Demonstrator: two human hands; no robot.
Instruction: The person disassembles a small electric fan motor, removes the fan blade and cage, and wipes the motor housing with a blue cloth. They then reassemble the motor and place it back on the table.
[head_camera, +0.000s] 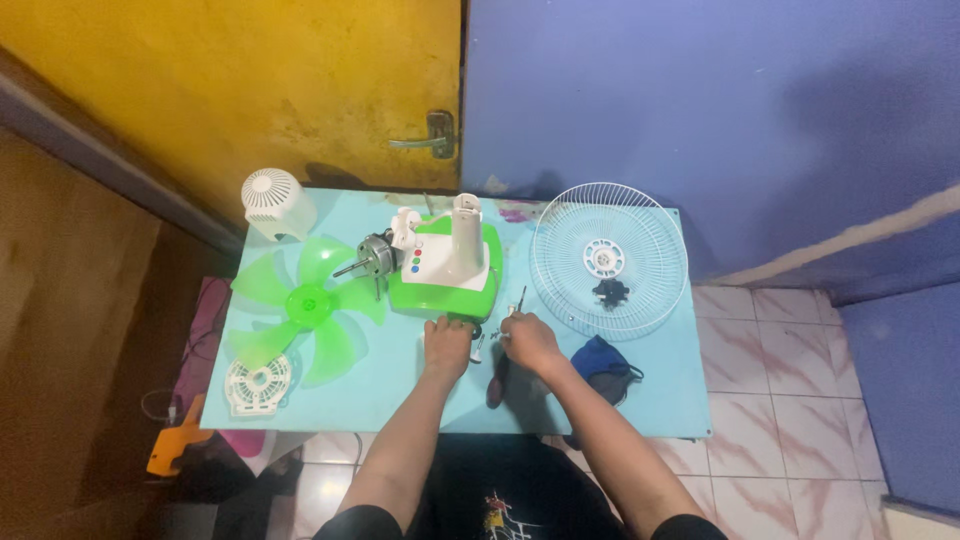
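A small metal part (478, 344), too small to be made out clearly, is seen on the light blue table (400, 390), lying between the two hands and just in front of the green and white fan base (445, 270). The left hand (447, 342) is laid at the near edge of that base, knuckles up, with the fingers curled down; whether anything is pinched under them cannot be told. The right hand (528, 338) is closed around a thin tool (519, 300), probably a screwdriver, whose long axis runs up and away from the person, tilted slightly to the right. The small part lies to the left of the right hand's fingers and to the right of the left hand's, and both hands are about equally near to it.

Further out, the motor (372, 256) with its bare shaft pointing left is seen lying beside the base, with the white column (466, 235) standing upright on the base. The green fan blade (308, 302) is laid flat to the left, with a white rear cover (273, 200) behind it and a round white vented piece (258, 385) nearer the person. To the right, a white wire guard (610, 260) is laid flat like a shallow dish; a small black knob (610, 292) is held inside it, below its centre hub. A blue cloth (603, 362) lies just beside the right forearm.
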